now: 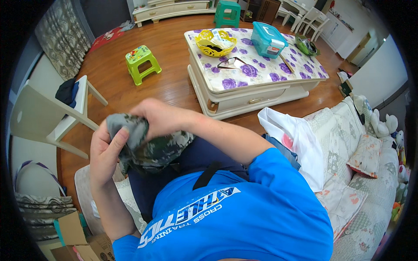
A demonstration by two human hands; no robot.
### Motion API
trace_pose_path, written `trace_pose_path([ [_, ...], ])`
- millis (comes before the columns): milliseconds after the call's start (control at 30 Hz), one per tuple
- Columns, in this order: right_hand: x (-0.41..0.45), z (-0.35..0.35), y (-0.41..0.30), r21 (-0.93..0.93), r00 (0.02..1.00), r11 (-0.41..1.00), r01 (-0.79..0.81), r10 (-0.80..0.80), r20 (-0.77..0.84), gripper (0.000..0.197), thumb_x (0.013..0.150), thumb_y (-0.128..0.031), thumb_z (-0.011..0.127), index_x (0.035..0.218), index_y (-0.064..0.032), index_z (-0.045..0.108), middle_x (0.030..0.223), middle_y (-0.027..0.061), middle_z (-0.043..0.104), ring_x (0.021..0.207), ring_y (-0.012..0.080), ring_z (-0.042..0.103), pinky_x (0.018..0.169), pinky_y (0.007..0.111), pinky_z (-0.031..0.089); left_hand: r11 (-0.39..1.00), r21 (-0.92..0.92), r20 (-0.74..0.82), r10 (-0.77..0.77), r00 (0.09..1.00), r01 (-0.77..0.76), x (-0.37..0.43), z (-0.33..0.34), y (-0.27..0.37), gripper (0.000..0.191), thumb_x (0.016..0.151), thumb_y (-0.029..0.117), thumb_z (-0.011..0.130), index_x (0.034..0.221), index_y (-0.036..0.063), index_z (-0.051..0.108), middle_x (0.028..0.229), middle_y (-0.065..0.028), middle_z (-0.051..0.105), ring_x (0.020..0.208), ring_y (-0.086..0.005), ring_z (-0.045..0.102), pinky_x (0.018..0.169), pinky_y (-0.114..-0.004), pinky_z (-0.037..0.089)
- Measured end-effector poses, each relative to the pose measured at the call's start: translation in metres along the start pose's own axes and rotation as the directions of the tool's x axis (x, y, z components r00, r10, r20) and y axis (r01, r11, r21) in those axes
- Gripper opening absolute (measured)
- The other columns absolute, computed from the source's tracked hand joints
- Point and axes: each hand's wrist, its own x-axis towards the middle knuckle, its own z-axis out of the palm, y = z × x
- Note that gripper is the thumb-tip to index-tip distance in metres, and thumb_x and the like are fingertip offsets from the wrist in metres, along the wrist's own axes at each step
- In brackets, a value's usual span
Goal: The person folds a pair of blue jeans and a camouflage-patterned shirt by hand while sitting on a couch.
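Note:
A camouflage-patterned cloth garment (163, 151) is bunched up over my dark-clad lap, towards the left. My left hand (106, 146) grips its grey-green edge, with the thumb pressed on top. From the other side my right hand (155, 114) holds the same bunched part, its arm reaching across my body; its fingertips are partly hidden behind the cloth. The lower part of the garment hangs loosely below both hands. What kind of garment it is cannot be told from its folds.
A white cloth (294, 146) and blue denim (282, 150) lie on the sofa (354, 228) at right. Ahead stands a coffee table (258, 73) with a yellow basket (217, 52), glasses and a teal box (268, 39). A green stool (142, 63), a chair (42, 111) and a cardboard box (73, 230) are leftward.

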Motion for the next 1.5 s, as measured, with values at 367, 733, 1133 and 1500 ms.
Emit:
trace_pose_path([
  [367, 0.052, -0.031, 0.001, -0.218, 0.840, 0.958, 0.188, -0.271, -0.469, 0.020, 0.064, -0.013, 0.067, 0.075, 0.0019, 0.060, 0.067, 0.0152, 0.059, 0.062, 0.0159, 0.058, 0.059, 0.028, 0.045, 0.889, 0.457, -0.271, 0.100, 0.957, 0.036, 0.018, -0.020, -0.092, 0.016, 0.079, 0.007, 0.059, 0.091, -0.0028, 0.057, 0.077, -0.0067, 0.061, 0.070, -0.0126, 0.055, 0.064, -0.028, 0.044],
  [733, 0.058, -0.072, -0.031, -0.339, 0.859, 0.927, 0.160, -0.300, -0.415, 0.029, 0.068, -0.014, 0.071, 0.090, 0.0004, 0.060, 0.076, 0.0056, 0.062, 0.070, 0.0113, 0.058, 0.064, 0.024, 0.046, 0.364, 0.896, -0.293, 0.914, 0.281, -0.253, 0.067, -0.124, 0.041, 0.024, 0.073, -0.002, 0.055, 0.095, 0.0058, 0.063, 0.083, -0.0029, 0.063, 0.076, -0.0109, 0.057, 0.068, -0.022, 0.044],
  [1133, 0.029, -0.065, -0.024, 0.341, 0.969, 0.939, -0.038, 0.118, -0.218, 0.022, 0.079, -0.019, 0.065, 0.095, -0.0035, 0.063, 0.081, -0.0005, 0.062, 0.072, 0.0046, 0.055, 0.065, 0.019, 0.045, 0.617, 0.770, -0.405, 0.669, 0.623, -0.161, 0.049, -0.102, -0.021, 0.037, 0.071, 0.015, 0.070, 0.103, 0.0056, 0.056, 0.092, -0.0021, 0.060, 0.085, -0.0116, 0.056, 0.075, -0.026, 0.044],
  [1500, 0.023, -0.070, -0.024, 0.370, 0.965, 0.920, -0.129, 0.203, -0.168, 0.019, 0.079, -0.021, 0.065, 0.085, -0.0036, 0.063, 0.074, -0.0013, 0.061, 0.066, 0.0048, 0.055, 0.061, 0.019, 0.044, 0.873, 0.486, 0.001, -0.054, 0.999, 0.047, -0.013, -0.046, -0.168, 0.051, 0.073, 0.013, 0.068, 0.119, 0.0030, 0.048, 0.121, -0.0129, 0.048, 0.111, -0.0209, 0.045, 0.093, -0.033, 0.036],
])
